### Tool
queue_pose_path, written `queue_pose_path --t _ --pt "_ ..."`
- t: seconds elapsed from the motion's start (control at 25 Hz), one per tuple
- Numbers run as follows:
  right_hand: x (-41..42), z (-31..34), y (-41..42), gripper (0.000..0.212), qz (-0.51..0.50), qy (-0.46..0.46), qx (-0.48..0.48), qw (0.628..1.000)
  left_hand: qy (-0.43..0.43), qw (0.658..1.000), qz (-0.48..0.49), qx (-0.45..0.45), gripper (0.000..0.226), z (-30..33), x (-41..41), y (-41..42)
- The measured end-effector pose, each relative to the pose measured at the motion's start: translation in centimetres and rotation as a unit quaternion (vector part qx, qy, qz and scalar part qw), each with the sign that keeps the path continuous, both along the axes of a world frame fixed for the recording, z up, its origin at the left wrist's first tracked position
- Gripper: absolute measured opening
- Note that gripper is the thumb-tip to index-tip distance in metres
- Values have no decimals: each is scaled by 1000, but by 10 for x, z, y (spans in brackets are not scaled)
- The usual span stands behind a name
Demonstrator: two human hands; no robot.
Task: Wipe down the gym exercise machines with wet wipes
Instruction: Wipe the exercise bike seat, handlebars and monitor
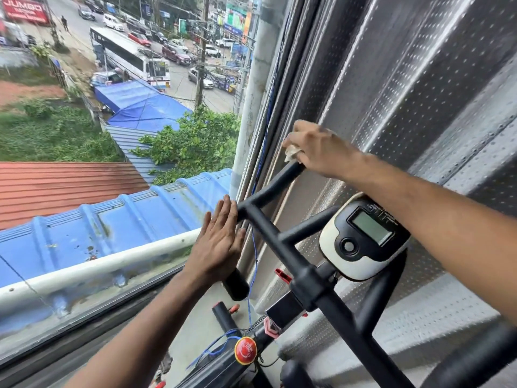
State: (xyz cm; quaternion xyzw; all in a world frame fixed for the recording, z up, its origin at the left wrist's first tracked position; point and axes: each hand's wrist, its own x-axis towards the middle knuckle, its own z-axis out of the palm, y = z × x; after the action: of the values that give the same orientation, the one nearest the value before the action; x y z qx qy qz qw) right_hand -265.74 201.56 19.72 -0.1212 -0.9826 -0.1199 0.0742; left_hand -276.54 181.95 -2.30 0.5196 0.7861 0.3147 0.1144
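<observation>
The right hand (316, 148) is curled around a crumpled wipe (292, 153), pressing it onto the far tip of the handlebar (279, 242), where the upper prong ends near the metal wall (405, 79). The left hand (221, 239) lies flat with straight fingers, grasping nothing; its palm rests against the left side of the bar, just above the near left grip end (236, 285).

Judging from this, the wiping is partway through one machine: the wipe is working on the farthest handle end, while the crossbar, the stem, the console (363, 236) and the lower parts all remain to be done, or at least nothing shows whether they have been cleaned. No wet sheen can be made out on the black tubing, so what is already done cannot be told. Other machines, if any, are out of view.

Counted: two hands, one wipe, one bike handlebar with one console mounted on it, right of the stem. One red knob (245, 350) sits low and near on the frame, with one thin blue wire (255, 253) running up from it past the left hand. On the left, beyond the window glass, lie blue roofs (112, 228) and a street
</observation>
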Motion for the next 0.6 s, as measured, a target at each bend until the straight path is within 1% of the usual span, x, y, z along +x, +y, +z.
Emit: queue_pose_path --t 0.04,0.08,0.16,0.24,0.32,0.4,0.48,0.6 --pt "5 12 15 27 -3 16 5 1000 3 1000 -16 11 81 8 -5 15" --pt "8 20 27 27 -3 12 16 1000 19 999 -30 11 85 12 -8 28" --pt "10 30 47 18 1 -16 38 999 93 995 -35 -14 89 11 -11 44" --pt "12 31 64 11 18 -20 50 998 133 991 -24 -16 92 4 -10 46" --pt "11 20 77 12 23 -4 41 999 128 991 -24 -7 94 2 -14 45" --pt "9 -1 87 22 33 23 32 999 127 992 -28 -6 96 2 -14 48" --pt "8 -19 91 27 62 32 75 995 129 991 -20 -2 99 3 -13 50" --pt "4 -37 79 23 158 -18 136 978 125 992 -18 -9 99 1 -13 47"
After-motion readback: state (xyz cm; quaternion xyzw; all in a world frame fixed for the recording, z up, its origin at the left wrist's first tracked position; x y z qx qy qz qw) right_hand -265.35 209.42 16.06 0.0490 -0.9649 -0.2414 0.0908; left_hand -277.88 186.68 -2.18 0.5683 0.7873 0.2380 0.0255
